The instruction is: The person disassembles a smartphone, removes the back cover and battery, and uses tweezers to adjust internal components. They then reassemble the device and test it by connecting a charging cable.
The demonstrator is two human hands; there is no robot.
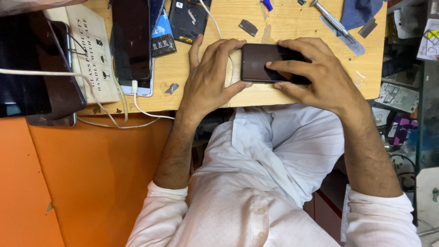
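Both hands grip a dark phone (263, 61) lying flat on the wooden surface (292, 27). The left hand (208, 80) clasps its end, while the right hand (315, 73) covers the other, thumb pressing the screen.

A dark smartphone (263, 61) lay flat and screen-up on the wooden bench, lengthwise from left to right, near the bench's near edge. Its glass was black and unlit, with rounded corners. Its left end was visible; fingers covered much of its right half and both ends.
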